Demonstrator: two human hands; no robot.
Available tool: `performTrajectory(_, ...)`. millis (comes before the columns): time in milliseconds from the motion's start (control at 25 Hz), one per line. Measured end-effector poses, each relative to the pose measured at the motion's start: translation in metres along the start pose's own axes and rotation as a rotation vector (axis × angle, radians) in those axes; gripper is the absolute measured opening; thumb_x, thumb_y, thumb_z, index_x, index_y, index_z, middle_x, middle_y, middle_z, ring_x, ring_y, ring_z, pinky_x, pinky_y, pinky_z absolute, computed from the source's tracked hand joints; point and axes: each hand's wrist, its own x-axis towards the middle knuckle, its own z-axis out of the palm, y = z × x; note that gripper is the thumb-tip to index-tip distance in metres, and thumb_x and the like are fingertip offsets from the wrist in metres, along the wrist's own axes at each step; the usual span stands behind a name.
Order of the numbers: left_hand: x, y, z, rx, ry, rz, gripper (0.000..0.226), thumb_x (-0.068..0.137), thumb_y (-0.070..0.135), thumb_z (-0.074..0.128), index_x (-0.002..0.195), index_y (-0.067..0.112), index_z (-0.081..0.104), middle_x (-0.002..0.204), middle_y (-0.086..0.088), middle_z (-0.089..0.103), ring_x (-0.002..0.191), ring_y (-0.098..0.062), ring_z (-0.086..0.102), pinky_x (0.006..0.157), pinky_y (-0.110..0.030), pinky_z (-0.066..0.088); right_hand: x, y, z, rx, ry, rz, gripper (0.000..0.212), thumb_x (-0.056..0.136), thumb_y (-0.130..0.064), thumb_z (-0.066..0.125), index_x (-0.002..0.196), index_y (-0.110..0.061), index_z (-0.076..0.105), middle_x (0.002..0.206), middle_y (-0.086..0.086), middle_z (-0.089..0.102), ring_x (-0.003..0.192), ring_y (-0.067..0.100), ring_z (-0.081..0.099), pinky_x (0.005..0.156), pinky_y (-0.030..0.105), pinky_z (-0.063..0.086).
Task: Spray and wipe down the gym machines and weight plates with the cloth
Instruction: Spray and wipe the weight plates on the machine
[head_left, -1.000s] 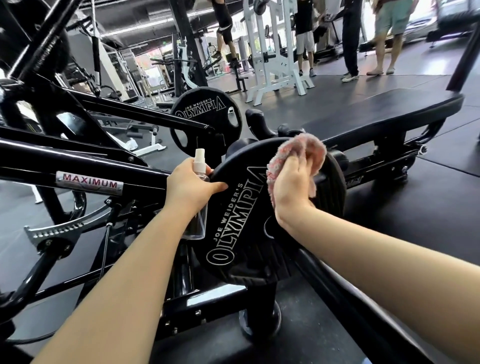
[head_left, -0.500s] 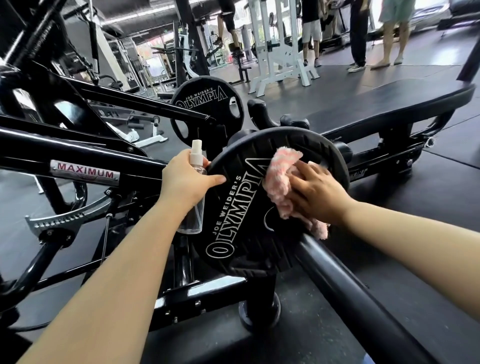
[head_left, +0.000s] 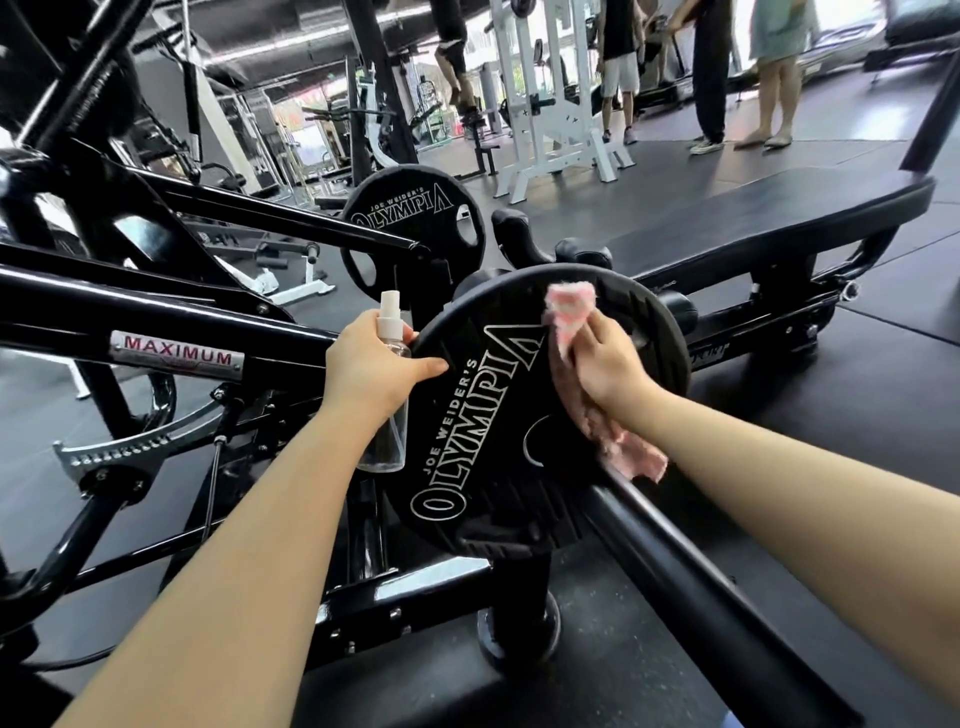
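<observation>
Our right hand (head_left: 605, 364) swept the pink cloth (head_left: 571, 312) back up the near weight plate (head_left: 493, 415), fingers clamped on it. Our left hand (head_left: 371, 366) stayed wrapped round the spray bottle (head_left: 387, 415), thumb bracing the rim; we judged this face nearly wiped.

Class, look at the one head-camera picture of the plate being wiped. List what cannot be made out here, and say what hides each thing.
- Plate face under the pink cloth: covered by the cloth and the right hand, so its cleanliness is unknown.
- Spray bottle middle: wrapped by the left hand; liquid level unclear.
- Near weight plate back side: faces away.
- Far weight plate lower part: behind the machine's frame.
</observation>
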Motion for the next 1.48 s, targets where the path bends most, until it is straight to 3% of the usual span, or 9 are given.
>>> performTrajectory(120, -0.002, -0.003, -0.001, -0.001, -0.011, 0.006, 0.037, 0.066, 0.018, 0.084, 0.089, 0.017, 0.055, 0.078, 0.006, 0.055, 0.067, -0.006, 0.049, 0.057, -0.015, 0.035, -0.01, 0.003, -0.004, 0.306, 0.073, -0.054, 0.028, 0.101, -0.013, 0.038, 0.115, -0.004, 0.06, 0.092, 0.0, 0.065, 0.084, 0.009, 0.057, 0.083, 0.024, 0.045)
performTrajectory(320, -0.004, -0.003, 0.0, 0.008, 0.019, 0.014, 0.037, 0.066, 0.019, 0.084, 0.089, 0.017, 0.056, 0.077, 0.007, 0.054, 0.065, -0.003, 0.048, 0.056, -0.015, 0.034, -0.012, 0.065, -0.061, -0.725, -0.031, -0.588, 0.035, 0.092, -0.011, 0.044, 0.119, 0.006, 0.058, 0.119, 0.023, 0.062, 0.112, 0.036, 0.059, 0.095, 0.043, 0.045)
performTrajectory(440, -0.007, -0.004, 0.0, 0.004, 0.021, 0.011, 0.036, 0.066, 0.019, 0.084, 0.089, 0.016, 0.056, 0.078, 0.007, 0.054, 0.066, -0.002, 0.048, 0.057, -0.014, 0.033, -0.011, 0.089, -0.091, -0.899, -0.079, -0.824, 0.036, 0.084, -0.001, 0.05, 0.118, 0.007, 0.058, 0.125, 0.021, 0.059, 0.121, 0.032, 0.054, 0.105, 0.036, 0.037)
performTrajectory(640, -0.008, -0.002, -0.002, 0.013, 0.009, 0.009, 0.037, 0.067, 0.019, 0.083, 0.092, 0.015, 0.057, 0.078, 0.008, 0.054, 0.067, -0.001, 0.047, 0.057, -0.016, 0.032, -0.035, 0.065, -0.094, -0.122, 0.379, -0.238, 0.055, 0.084, -0.032, 0.046, 0.135, -0.01, 0.048, 0.125, 0.01, 0.06, 0.112, 0.024, 0.058, 0.089, 0.012, 0.037)
performTrajectory(760, -0.008, 0.0, -0.002, 0.026, 0.013, 0.013, 0.036, 0.068, 0.02, 0.083, 0.092, 0.016, 0.057, 0.076, 0.009, 0.052, 0.067, 0.0, 0.045, 0.063, -0.02, 0.032, -0.011, 0.028, -0.088, -0.29, 0.255, -0.381, 0.073, 0.084, -0.043, 0.056, 0.147, -0.02, 0.027, 0.145, 0.006, 0.043, 0.122, 0.026, 0.051, 0.1, 0.036, 0.04)
performTrajectory(960, -0.007, -0.001, -0.003, 0.008, -0.006, 0.011, 0.035, 0.067, 0.018, 0.083, 0.09, 0.016, 0.057, 0.076, 0.007, 0.054, 0.068, -0.006, 0.049, 0.061, -0.02, 0.036, 0.034, -0.04, -0.064, -0.947, -0.269, -0.768, 0.082, 0.079, 0.008, 0.053, 0.15, -0.018, 0.02, 0.158, 0.0, 0.014, 0.142, 0.02, 0.024, 0.115, 0.047, 0.02)
performTrajectory(1120, -0.002, -0.005, -0.001, -0.018, -0.006, 0.017, 0.035, 0.065, 0.016, 0.084, 0.078, 0.022, 0.053, 0.075, 0.006, 0.055, 0.067, -0.009, 0.051, 0.062, -0.021, 0.038, 0.052, -0.062, -0.046, -1.296, -0.304, -0.835, 0.055, 0.082, 0.001, 0.049, 0.135, -0.012, 0.039, 0.127, 0.01, 0.05, 0.104, 0.032, 0.058, 0.083, 0.046, 0.05)
performTrajectory(1280, -0.001, -0.008, 0.0, -0.021, 0.001, 0.036, 0.035, 0.065, 0.016, 0.084, 0.075, 0.024, 0.051, 0.074, 0.006, 0.055, 0.067, -0.011, 0.05, 0.065, -0.023, 0.037, 0.055, -0.043, -0.046, -0.912, -0.173, -0.678, 0.028, 0.077, -0.011, 0.054, 0.105, -0.009, 0.055, 0.095, 0.013, 0.064, 0.087, 0.036, 0.062, 0.074, 0.044, 0.05)
performTrajectory(1480, -0.004, -0.007, -0.002, 0.011, 0.016, 0.06, 0.036, 0.066, 0.019, 0.084, 0.073, 0.027, 0.05, 0.073, 0.011, 0.054, 0.065, -0.004, 0.048, 0.058, -0.014, 0.034, 0.042, -0.013, -0.053, -0.699, 0.047, -0.435, 0.035, 0.075, -0.018, 0.068, 0.102, -0.007, 0.049, 0.104, 0.015, 0.061, 0.093, 0.037, 0.06, 0.074, 0.038, 0.044)
